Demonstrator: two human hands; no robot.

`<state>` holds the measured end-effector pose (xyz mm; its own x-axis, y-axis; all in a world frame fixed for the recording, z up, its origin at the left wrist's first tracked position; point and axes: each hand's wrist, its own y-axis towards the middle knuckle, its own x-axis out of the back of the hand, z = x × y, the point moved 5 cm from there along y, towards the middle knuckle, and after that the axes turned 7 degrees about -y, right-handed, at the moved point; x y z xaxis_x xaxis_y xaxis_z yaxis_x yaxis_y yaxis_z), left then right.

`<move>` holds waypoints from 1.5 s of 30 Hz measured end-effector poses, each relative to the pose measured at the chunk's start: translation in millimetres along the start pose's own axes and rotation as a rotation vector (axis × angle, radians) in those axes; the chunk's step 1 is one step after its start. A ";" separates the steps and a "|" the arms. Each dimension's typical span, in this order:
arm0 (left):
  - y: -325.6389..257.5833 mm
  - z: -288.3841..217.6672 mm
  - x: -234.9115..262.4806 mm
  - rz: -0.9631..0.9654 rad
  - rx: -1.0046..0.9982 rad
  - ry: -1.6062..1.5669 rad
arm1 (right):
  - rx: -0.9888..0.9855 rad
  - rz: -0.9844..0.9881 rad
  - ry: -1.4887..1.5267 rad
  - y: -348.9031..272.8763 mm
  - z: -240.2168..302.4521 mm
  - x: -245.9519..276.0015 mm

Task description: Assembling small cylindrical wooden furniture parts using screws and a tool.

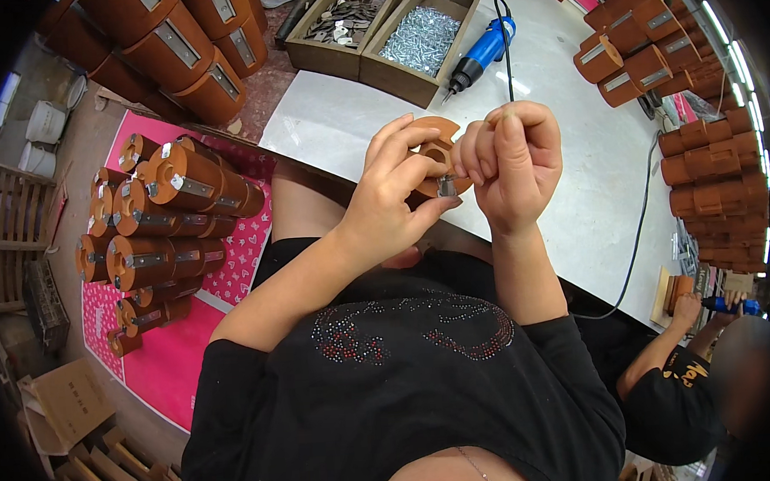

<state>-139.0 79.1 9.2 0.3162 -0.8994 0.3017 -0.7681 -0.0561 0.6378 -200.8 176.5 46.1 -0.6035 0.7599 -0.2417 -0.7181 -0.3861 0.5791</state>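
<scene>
My left hand [389, 188] is wrapped round a short, round reddish-brown block [434, 125] with a hollow in its end. It is held above the near edge of the white worktop [608, 168]. A small shiny metal piece [446, 187] sits at the block's near side, close to my left thumb. My right hand [516, 160] is closed beside the block, its curled fingertips at the block's right edge. Whatever those fingers may pinch is hidden. Beyond my hands lies a blue electric screwdriver [480, 59], its tip toward me and its black cord trailing.
A wooden tray of screws [418, 43] and another of flat metal pieces [339, 25] stand at the back. Brown cylinders [182, 181] are piled on a pink sheet [161, 374] at left. More stacks [712, 162] line the right. A co-worker [685, 390] holds another blue screwdriver [732, 306].
</scene>
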 end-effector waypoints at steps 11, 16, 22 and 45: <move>1.8 -2.4 1.4 0.007 0.013 -0.021 | -0.377 0.150 -0.222 10.8 9.8 -4.9; 1.8 -0.4 1.7 0.002 -0.005 -0.047 | -0.303 -0.053 -0.185 3.9 -0.9 -13.3; 3.8 -0.7 1.8 0.021 0.012 -0.067 | -0.236 0.021 -0.131 6.5 -1.3 -10.7; 16.4 3.2 19.1 0.266 0.021 -0.127 | -0.153 0.198 -0.132 1.6 10.3 -25.2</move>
<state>-147.3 59.6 23.1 0.0310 -0.9306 0.3648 -0.8265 0.1814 0.5329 -183.2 162.1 61.1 -0.6940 0.7195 -0.0266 -0.6408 -0.6004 0.4785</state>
